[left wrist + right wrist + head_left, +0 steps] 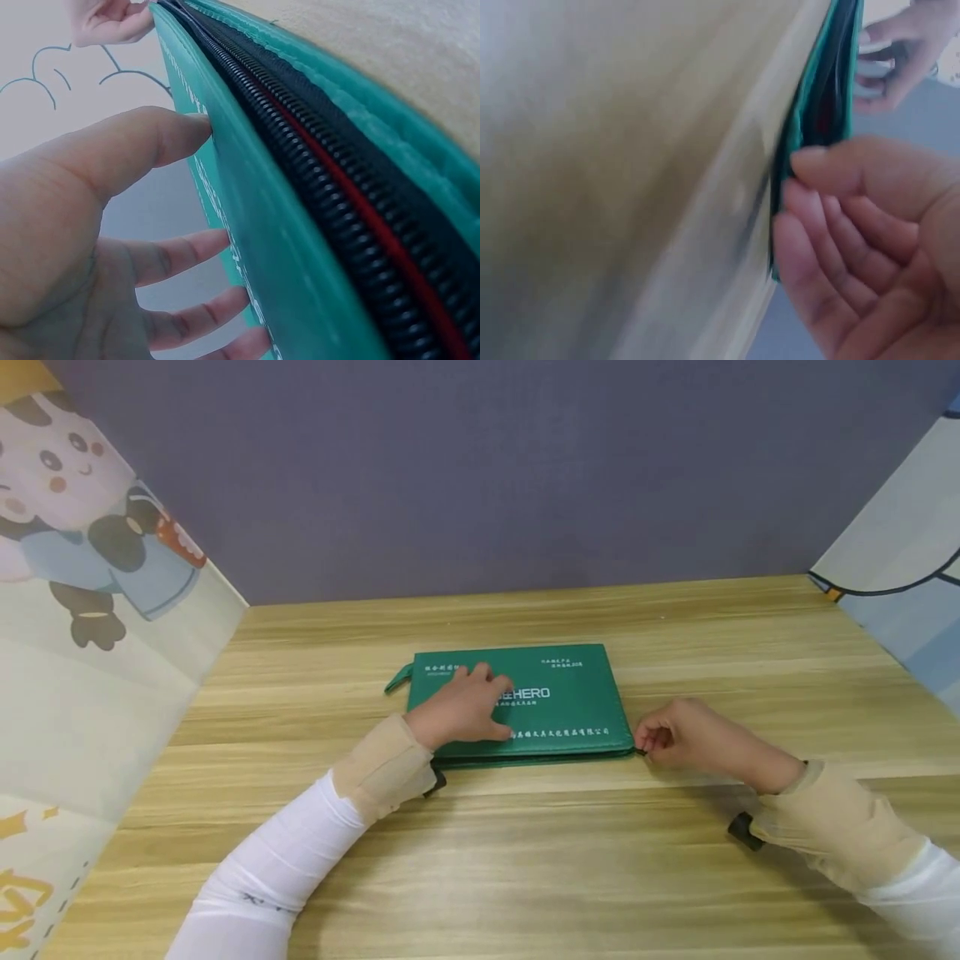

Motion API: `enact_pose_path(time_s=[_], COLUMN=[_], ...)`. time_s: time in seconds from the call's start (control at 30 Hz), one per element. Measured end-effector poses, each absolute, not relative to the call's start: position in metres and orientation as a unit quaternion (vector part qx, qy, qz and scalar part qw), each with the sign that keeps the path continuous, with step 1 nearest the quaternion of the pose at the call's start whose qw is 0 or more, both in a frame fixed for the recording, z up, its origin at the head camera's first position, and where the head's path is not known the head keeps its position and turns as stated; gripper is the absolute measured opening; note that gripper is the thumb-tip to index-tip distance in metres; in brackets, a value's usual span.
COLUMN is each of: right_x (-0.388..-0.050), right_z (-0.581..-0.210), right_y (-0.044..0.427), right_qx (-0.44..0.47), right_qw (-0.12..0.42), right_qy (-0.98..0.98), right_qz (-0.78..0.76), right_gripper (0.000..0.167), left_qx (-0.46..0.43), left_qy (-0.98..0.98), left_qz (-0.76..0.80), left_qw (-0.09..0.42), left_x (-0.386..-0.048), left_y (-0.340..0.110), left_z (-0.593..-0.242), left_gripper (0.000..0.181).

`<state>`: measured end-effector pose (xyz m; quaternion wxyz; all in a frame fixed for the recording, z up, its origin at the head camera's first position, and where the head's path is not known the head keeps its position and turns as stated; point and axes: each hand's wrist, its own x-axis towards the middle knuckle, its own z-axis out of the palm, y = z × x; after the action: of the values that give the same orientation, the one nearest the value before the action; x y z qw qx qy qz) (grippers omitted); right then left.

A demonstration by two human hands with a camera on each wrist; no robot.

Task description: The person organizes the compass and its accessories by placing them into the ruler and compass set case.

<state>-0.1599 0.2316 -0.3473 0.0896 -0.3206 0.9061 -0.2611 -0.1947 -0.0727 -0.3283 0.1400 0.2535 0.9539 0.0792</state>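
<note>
A green zippered pouch (570, 718) with white lettering lies flat on the table. My left hand (461, 706) rests on its left half, fingers spread; in the left wrist view the thumb (161, 136) and fingertips press on the lettered face. Along the front edge, two rows of black zipper teeth (300, 150) stand apart with a red strip showing between them. At the right front corner, my right hand (686, 735) pinches the small dark zipper pull (640, 752) between thumb and curled fingers. In the right wrist view those fingers hide most of the pull.
The wooden table (525, 868) runs back to a grey-blue panel (510, 477). A wall with cartoon pictures (112, 527) stands at the left, another printed wall (915, 568) at the right. A green wrist strap (400, 678) sticks out from the pouch's left side.
</note>
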Motion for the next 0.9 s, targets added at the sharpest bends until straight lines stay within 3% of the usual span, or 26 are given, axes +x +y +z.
enact_pose_path(time_s=[0.33,0.9], right_x=[-0.131,-0.128], right_z=[-0.349,-0.346], right_y=[0.210,0.176], right_qx=[-0.255,-0.262], right_qw=[0.024,0.041], right_qy=[0.940,0.942], right_qz=[-0.223,-0.204], right_gripper=[0.010,0.007], left_qx=[0.255,0.250], left_qy=[0.953,0.953], left_qz=[0.073,0.070], left_qw=[0.146,0.154], left_x=[-0.195,-0.195], left_y=[-0.071,-0.070], left_z=[-0.326,-0.325], left_gripper=[0.064,0.065])
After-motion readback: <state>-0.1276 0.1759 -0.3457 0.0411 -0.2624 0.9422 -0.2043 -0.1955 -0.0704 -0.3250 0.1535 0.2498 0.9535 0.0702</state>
